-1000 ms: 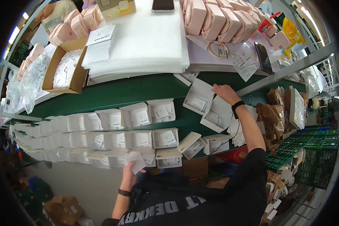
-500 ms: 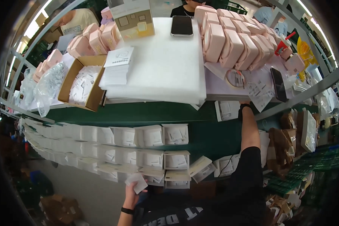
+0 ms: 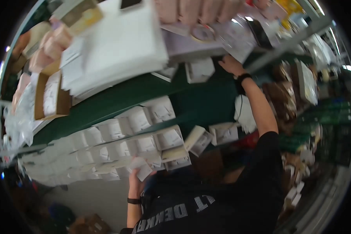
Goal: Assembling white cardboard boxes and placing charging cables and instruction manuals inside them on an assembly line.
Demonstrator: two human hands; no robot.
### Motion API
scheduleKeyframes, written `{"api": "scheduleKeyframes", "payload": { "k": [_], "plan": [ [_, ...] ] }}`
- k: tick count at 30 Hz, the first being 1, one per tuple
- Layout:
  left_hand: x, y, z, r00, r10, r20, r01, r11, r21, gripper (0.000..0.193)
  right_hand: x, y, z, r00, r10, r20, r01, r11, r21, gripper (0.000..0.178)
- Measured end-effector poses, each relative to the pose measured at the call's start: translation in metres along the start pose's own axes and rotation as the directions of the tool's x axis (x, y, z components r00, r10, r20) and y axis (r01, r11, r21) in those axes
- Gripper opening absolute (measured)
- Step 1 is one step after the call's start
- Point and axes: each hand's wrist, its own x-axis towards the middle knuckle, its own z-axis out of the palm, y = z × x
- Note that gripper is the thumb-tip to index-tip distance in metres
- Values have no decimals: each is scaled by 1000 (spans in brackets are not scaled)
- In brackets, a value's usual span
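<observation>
My left hand (image 3: 135, 180) is closed around a small white paper stack (image 3: 141, 170), held just in front of the nearest row of open white boxes (image 3: 147, 143). Paper slips lie inside many of these boxes. My right arm reaches far across the green surface. My right hand (image 3: 232, 65) is beside an open white box (image 3: 200, 70) under the shelf edge, apart from it; its fingers look stretched out and slightly blurred, with nothing visible in them. A tilted white box (image 3: 198, 140) and another open box (image 3: 224, 133) stand at the row's right end.
On the raised shelf are a thick stack of white foam sheets (image 3: 121, 46), a brown carton of slips (image 3: 57, 93), pink cases (image 3: 198, 11) and a dark phone (image 3: 259, 34). A grey metal bar (image 3: 288, 41) crosses at right, near brown packages (image 3: 280, 87).
The whole view has tilted and shifted. My right hand, formerly mostly hidden under the shelf edge, now shows beyond the box. My left hand still holds the paper stack.
</observation>
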Motion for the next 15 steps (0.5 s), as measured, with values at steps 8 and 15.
{"api": "scheduleKeyframes", "payload": {
  "k": [8, 15],
  "plan": [
    [31, -13, 12, 937, -77, 340, 65, 997, 46, 71, -161, -61, -91, 838, -180, 515, 116, 981, 155, 42],
    [26, -16, 22, 881, -143, 451, 130, 990, 61, 64, -291, -68, -2, 747, -410, 523, 541, 832, -120, 36]
  ]
}}
